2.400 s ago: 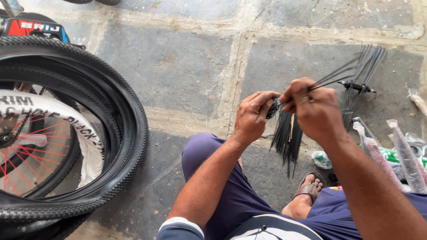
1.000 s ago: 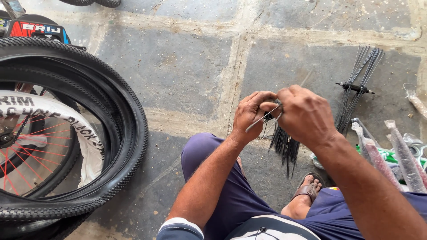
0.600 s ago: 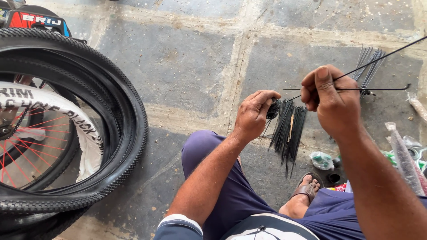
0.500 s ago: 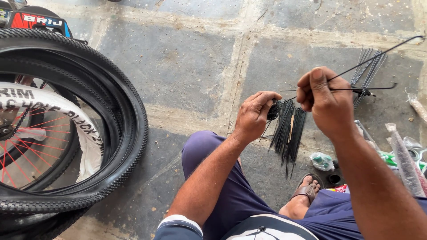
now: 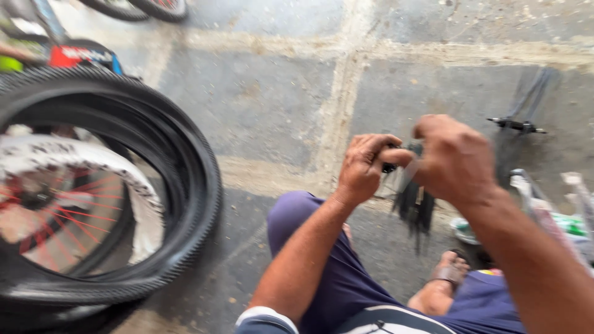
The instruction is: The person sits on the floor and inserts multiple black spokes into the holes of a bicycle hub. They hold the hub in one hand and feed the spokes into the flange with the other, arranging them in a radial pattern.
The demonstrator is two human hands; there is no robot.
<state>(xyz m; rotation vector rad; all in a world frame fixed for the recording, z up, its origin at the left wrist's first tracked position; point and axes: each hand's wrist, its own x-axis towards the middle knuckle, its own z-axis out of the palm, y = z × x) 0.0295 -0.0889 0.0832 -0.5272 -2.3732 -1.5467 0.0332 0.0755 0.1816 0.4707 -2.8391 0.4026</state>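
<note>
Looking down from my head, the picture is blurry now. Half a second ago my right hand [image 5: 456,159] was held out to the side, pulling one thin black wire spoke away from the rest. Now it has come back in, close to my left hand [image 5: 364,167], and I cannot see that single spoke any more. The view has also tipped, so the big tyre sits lower and nearer.

My left hand's fingers are curled tight around the top of the bundle of thin black metal spokes [image 5: 416,207]. The bundle hangs down between my two hands, above my knee. My right hand's fingers are bent in over the top of the same bundle, but the blur and the back of the hand hide the tips, so I cannot tell if they pinch anything.

To my left lies a big black rubber bicycle tyre [image 5: 198,185] on the grey stone floor [image 5: 272,105]. Inside it is a white wheel rim with red spokes [image 5: 68,204]. Up by the right edge, more black spokes [image 5: 526,105] lie fanned on the floor. A red and blue bicycle frame piece [image 5: 83,57] shows at the top left. My foot in a brown sandal [image 5: 447,273] rests under the bundle. Some green and white packets [image 5: 569,216] sit blurred at the right.
</note>
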